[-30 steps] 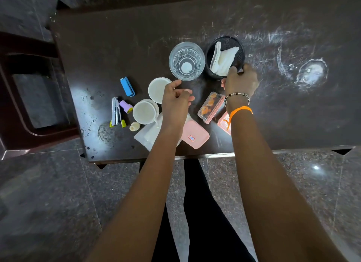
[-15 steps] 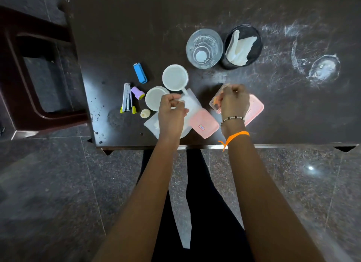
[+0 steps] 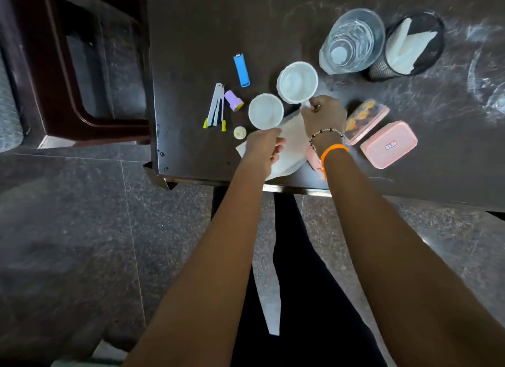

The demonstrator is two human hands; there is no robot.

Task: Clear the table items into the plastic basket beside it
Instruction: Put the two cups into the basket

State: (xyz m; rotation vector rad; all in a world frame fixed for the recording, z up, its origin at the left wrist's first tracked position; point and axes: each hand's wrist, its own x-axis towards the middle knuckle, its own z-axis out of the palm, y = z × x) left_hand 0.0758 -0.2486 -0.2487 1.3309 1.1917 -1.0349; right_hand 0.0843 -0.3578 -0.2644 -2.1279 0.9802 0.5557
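Note:
Two white cups stand on the dark table. My right hand is shut on the handle of the far white cup. My left hand curls against the near side of the near white cup, whose handle is hidden under my fingers. A white paper sheet lies under both hands. A pink box and a clear-lidded box with orange contents sit to the right. Another pink box is partly hidden by my right wrist. No basket is in view.
A blue lighter, a stapler, a purple cap and a small cream cap lie left of the cups. A glass and a black mesh holder with tissues stand behind. A dark chair adjoins the table's left edge.
My right hand left the clear-lidded box and moved left onto the far cup's handle. My left hand stayed by the near cup. The view swung left.

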